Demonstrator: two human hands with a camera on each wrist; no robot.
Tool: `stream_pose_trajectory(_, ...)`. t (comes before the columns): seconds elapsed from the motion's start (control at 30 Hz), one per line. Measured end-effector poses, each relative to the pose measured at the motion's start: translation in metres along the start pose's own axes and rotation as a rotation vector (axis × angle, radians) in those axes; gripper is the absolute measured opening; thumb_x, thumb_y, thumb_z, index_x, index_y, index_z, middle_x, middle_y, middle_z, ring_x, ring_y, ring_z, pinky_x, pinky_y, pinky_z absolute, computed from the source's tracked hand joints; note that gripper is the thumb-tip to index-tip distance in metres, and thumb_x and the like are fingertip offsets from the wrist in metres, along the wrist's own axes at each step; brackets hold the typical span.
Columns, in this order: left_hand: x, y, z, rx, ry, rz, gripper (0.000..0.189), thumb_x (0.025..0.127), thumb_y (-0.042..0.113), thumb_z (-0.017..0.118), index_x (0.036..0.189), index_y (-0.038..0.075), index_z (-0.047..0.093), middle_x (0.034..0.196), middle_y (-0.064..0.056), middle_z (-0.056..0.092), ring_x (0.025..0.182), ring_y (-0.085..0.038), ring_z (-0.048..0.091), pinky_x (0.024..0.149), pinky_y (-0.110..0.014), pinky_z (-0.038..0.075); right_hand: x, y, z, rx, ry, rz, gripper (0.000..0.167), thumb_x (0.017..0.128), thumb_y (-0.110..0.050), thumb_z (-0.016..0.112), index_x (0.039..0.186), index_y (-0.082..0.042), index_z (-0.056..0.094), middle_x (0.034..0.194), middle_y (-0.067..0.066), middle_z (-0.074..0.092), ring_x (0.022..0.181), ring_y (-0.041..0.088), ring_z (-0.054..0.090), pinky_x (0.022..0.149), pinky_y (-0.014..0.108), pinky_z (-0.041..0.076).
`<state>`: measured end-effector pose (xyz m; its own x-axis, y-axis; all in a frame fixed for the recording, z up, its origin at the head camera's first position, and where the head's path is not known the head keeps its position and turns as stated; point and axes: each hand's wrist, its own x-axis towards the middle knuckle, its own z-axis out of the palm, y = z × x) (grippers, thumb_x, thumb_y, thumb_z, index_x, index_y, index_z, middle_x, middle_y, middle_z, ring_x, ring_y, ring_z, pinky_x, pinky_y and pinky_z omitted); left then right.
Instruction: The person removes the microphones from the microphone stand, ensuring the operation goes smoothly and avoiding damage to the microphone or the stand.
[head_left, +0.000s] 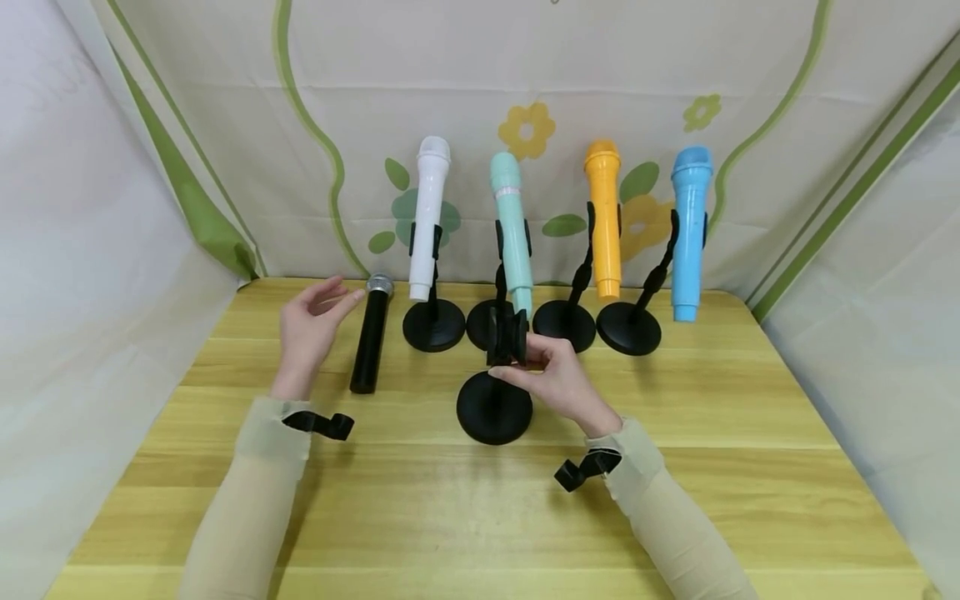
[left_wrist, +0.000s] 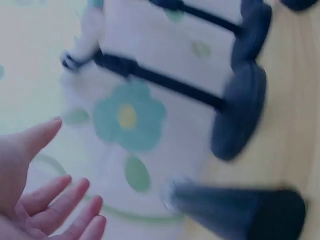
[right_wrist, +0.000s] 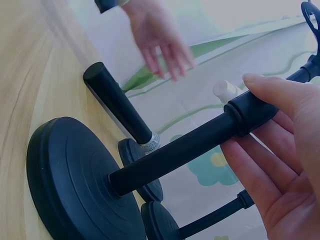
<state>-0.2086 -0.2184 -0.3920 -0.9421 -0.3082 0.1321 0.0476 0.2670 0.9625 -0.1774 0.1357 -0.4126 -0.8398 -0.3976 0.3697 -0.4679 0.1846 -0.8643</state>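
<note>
My right hand (head_left: 558,379) grips the upper part of the pole of a black microphone stand (head_left: 495,408). The stand's clip at its top holds no microphone. In the right wrist view, thumb and fingers lie around the pole's collar (right_wrist: 250,110), above the round base (right_wrist: 75,180). My left hand (head_left: 311,325) is held with fingers loosely bent beside the silver head of a black microphone (head_left: 369,342). That microphone lies on the table, its head toward the back. The left wrist view has the hand (left_wrist: 45,195) with nothing between thumb and fingers.
Along the back stand several black stands, bearing a white microphone (head_left: 429,217), a mint green microphone (head_left: 513,225), an orange microphone (head_left: 603,225) and a blue microphone (head_left: 688,233). A flowered curtain (head_left: 450,50) hangs behind the wooden table (head_left: 450,525).
</note>
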Motion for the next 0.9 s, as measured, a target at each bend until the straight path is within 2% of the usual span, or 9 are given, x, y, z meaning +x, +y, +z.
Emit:
stream_pose_trajectory(0.17, -0.021, 0.028, 0.013, -0.15, -0.004, 0.095, 0.052, 0.087, 0.035, 0.084, 0.132, 0.014, 0.069, 0.128, -0.007, 0.068, 0.114, -0.02, 0.064, 0.093, -0.026, 0.053, -0.001, 0.0, -0.001, 0.025, -0.012, 0.019, 0.018, 0.086, -0.005, 0.083, 0.102, -0.011, 0.078, 0.089, 0.004, 0.072, 0.075, 0.022, 0.069, 0.072, 0.03, 0.058)
stream_pose_trajectory(0.3, -0.039, 0.044, 0.025, -0.251, -0.059, 0.188, 0.044, 0.089, 0.022, 0.083, 0.129, 0.01, 0.07, 0.123, -0.007, 0.069, 0.112, -0.022, 0.065, 0.094, -0.026, 0.053, 0.0, -0.001, -0.002, 0.045, -0.02, -0.002, 0.017, 0.087, -0.01, 0.083, 0.103, -0.012, 0.078, 0.095, 0.004, 0.075, 0.077, 0.023, 0.071, 0.072, 0.032, 0.06)
stream_pose_trajectory(0.47, -0.058, 0.054, 0.037, -0.238, -0.213, 0.302, 0.048, 0.087, 0.012, 0.084, 0.132, 0.006, 0.067, 0.124, -0.01, 0.068, 0.113, -0.023, 0.064, 0.1, -0.031, 0.051, 0.001, 0.0, -0.002, 0.057, -0.018, -0.007, 0.016, 0.087, -0.01, 0.084, 0.102, -0.012, 0.078, 0.096, 0.004, 0.075, 0.079, 0.024, 0.073, 0.073, 0.033, 0.061)
stream_pose_trajectory(0.63, -0.071, 0.057, 0.046, -0.186, -0.383, 0.353, 0.055, 0.084, 0.01, 0.086, 0.135, 0.008, 0.065, 0.128, -0.009, 0.067, 0.116, -0.021, 0.063, 0.103, -0.036, 0.049, 0.002, -0.001, -0.002, 0.059, -0.025, -0.002, 0.019, 0.088, -0.009, 0.083, 0.105, -0.011, 0.078, 0.098, 0.004, 0.076, 0.082, 0.025, 0.074, 0.075, 0.034, 0.061)
stream_pose_trajectory(0.8, -0.08, 0.059, 0.056, -0.109, -0.473, 0.389, 0.059, 0.084, 0.016, 0.088, 0.138, 0.015, 0.064, 0.13, -0.001, 0.067, 0.119, -0.015, 0.061, 0.103, -0.034, 0.049, 0.002, -0.002, -0.002, 0.071, -0.035, 0.008, 0.021, 0.088, -0.01, 0.083, 0.108, -0.012, 0.079, 0.1, 0.003, 0.076, 0.084, 0.025, 0.074, 0.077, 0.037, 0.061)
stream_pose_trajectory(0.9, -0.084, 0.063, 0.064, -0.104, -0.513, 0.409, 0.06, 0.084, 0.015, 0.087, 0.139, 0.015, 0.063, 0.131, 0.001, 0.066, 0.119, -0.014, 0.061, 0.103, -0.034, 0.049, 0.001, -0.003, -0.002, 0.076, -0.03, 0.004, 0.021, 0.087, -0.007, 0.082, 0.108, -0.011, 0.079, 0.101, 0.003, 0.076, 0.085, 0.026, 0.074, 0.077, 0.037, 0.061)
